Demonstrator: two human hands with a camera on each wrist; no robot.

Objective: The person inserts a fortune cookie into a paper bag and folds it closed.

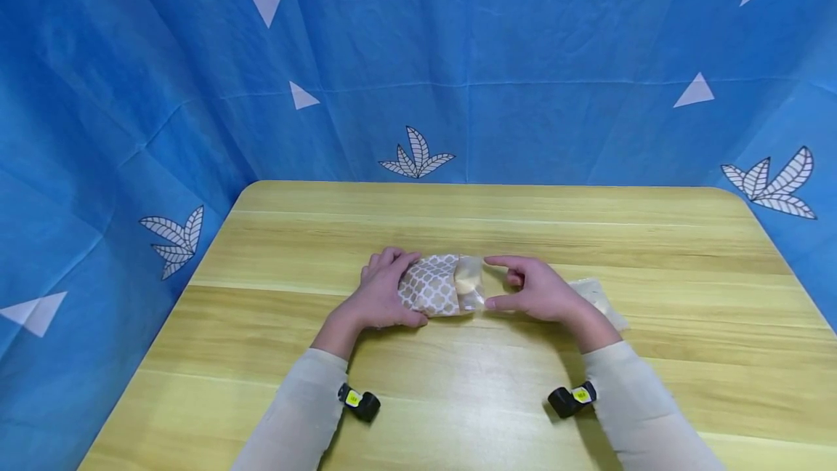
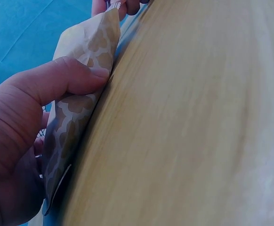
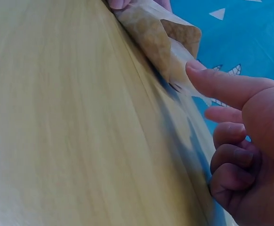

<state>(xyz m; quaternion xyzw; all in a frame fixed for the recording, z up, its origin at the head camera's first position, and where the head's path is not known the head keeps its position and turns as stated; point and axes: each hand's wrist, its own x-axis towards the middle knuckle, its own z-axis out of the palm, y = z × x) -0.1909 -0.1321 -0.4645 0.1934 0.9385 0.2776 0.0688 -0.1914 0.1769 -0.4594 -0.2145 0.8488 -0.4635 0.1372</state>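
In the head view, a paper bag (image 1: 428, 286) with a white-and-tan lattice pattern lies mid-table, its open mouth facing right. My left hand (image 1: 382, 293) grips its left end; the thumb lies along the near side in the left wrist view. From the mouth sticks out a clear plastic packet (image 1: 468, 283) with something pale yellow inside; its other end is hidden in the bag. My right hand (image 1: 536, 289) is at the packet's outer end, with thumb and forefinger extended and apart near its two corners. The other right fingers (image 3: 231, 160) are curled in, holding nothing.
Another clear packet (image 1: 596, 300) with pale contents lies on the wooden table (image 1: 458, 391), partly behind the right wrist. A blue curtain (image 1: 523, 35) with printed leaves and triangles hangs along the table's back and sides. Each wrist carries a small black camera (image 1: 362, 404).
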